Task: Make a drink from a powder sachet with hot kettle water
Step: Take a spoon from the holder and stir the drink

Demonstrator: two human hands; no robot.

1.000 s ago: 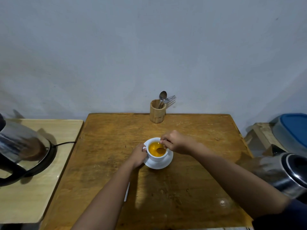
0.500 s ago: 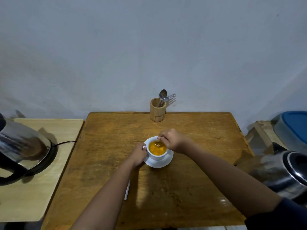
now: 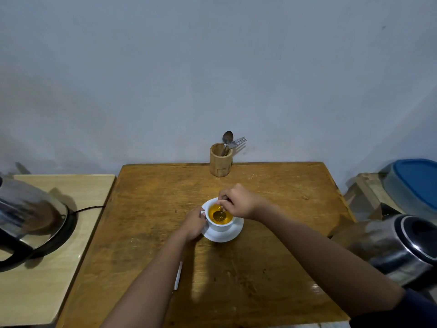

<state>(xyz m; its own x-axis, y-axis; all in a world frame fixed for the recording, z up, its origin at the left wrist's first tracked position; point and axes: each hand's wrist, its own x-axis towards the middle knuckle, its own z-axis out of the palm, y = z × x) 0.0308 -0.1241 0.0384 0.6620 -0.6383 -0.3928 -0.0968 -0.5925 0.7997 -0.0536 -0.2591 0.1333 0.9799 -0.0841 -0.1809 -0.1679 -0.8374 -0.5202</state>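
The right hand (image 3: 238, 201), its grip closed on the spoon (image 3: 218, 215), has swept the bowl toward the cup's (image 3: 220, 224) near side. The left hand (image 3: 195, 223) stays closed on the cup handle. Stirring continues; powder is probably nearly dissolved.

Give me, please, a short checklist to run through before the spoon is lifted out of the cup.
1. Cup steadied: left hand grips the white cup at its handle side: ok.
2. Cup seated on the saucer: ok.
3. Spoon in grasp: right hand pinches its handle, bowl in the orange drink: ok.
4. Powder fully dissolved: cannot tell.
5. Liquid below the rim, no spill seen on the table: ok.
6. Kettle back on its base, away from the arms: ok.
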